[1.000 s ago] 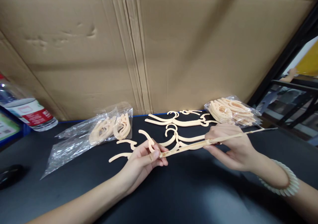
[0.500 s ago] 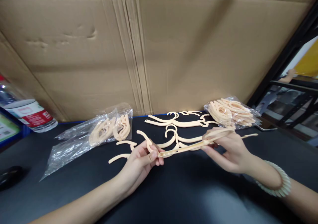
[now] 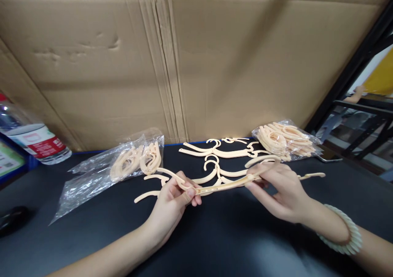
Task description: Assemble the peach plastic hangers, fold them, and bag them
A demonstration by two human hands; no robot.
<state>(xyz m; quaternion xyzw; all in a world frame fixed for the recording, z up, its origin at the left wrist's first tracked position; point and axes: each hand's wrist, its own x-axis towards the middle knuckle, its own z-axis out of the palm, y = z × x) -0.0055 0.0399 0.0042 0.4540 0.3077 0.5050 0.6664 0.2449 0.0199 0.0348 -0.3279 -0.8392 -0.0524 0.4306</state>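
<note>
Between my two hands stretches a beige plastic folding clothes hanger (image 3: 225, 185), held above the black tabletop. My left hand (image 3: 175, 203) pinches its left joint, where a short curved arm sticks out to the upper left. Near the middle, my right hand (image 3: 278, 191) grips the hanger with thumb and fingers; a curved piece rises over that hand and a thin arm shows to its right. Just behind lie more beige hangers, one (image 3: 229, 153) with its hook upright in view and another (image 3: 211, 162) partly hidden by the held one.
A clear bag of hanger parts (image 3: 123, 164) lies at left, and a fuller bag (image 3: 285, 139) at right beside a phone-like object (image 3: 330, 158). A water bottle (image 3: 39, 141) and a black mouse (image 3: 12, 219) are far left. Cardboard (image 3: 245, 55) stands behind.
The short left arm of the held hanger has swung down and outward to the left. At the right hand, the curved piece has also shifted left. The hands have barely moved.
</note>
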